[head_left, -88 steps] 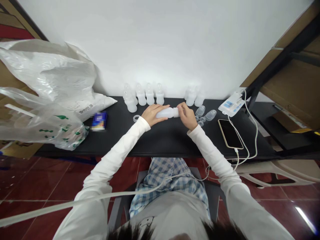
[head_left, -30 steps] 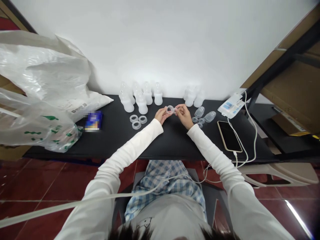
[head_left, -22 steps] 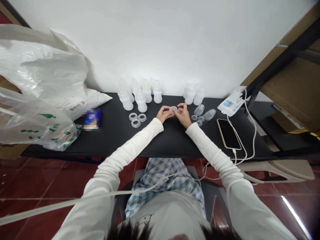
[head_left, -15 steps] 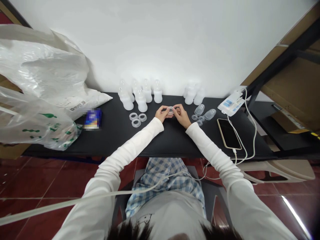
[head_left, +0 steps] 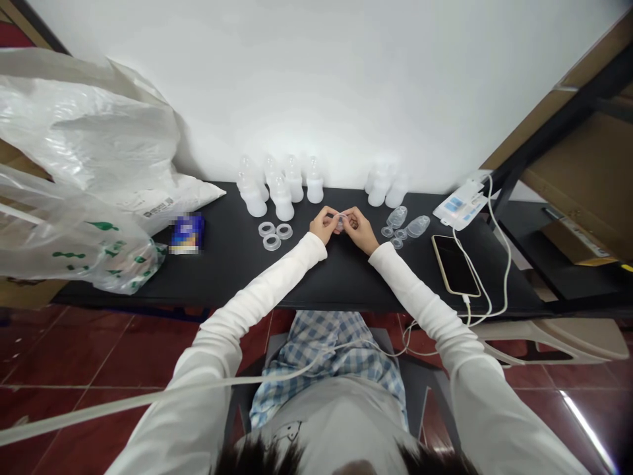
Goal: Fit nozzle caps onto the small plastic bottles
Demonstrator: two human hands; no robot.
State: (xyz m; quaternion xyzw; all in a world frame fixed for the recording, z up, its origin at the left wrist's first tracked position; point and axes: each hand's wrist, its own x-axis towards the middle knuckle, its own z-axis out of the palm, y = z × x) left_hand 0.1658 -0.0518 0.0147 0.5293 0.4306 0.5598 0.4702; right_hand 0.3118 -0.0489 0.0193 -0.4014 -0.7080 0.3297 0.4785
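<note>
Between my left hand (head_left: pixel 324 225) and my right hand (head_left: pixel 360 230) is a small clear ring (head_left: pixel 340 220), pinched by the fingers of both and partly hidden by them. Three whitish rings (head_left: pixel 271 242) lie on the black table to the left of my hands. Behind them stand several white bottles with clear domed tops (head_left: pixel 283 199). Several white bottles without domes (head_left: pixel 377 189) stand at the back right. Nearest my right hand lie two clear domed caps (head_left: pixel 397 217) and several small clear pieces (head_left: pixel 387 231).
A phone (head_left: pixel 455 265) with a cable and a white power strip (head_left: pixel 459 204) lie on the right of the black table (head_left: pixel 237 277). At the left are large plastic bags (head_left: pixel 113 138) and a blue packet (head_left: pixel 187 233). A white wall rises behind.
The clear ring has tilted up between my fingers, its opening facing less towards me. Both hands still hold it, and the whole view has shifted slightly.
</note>
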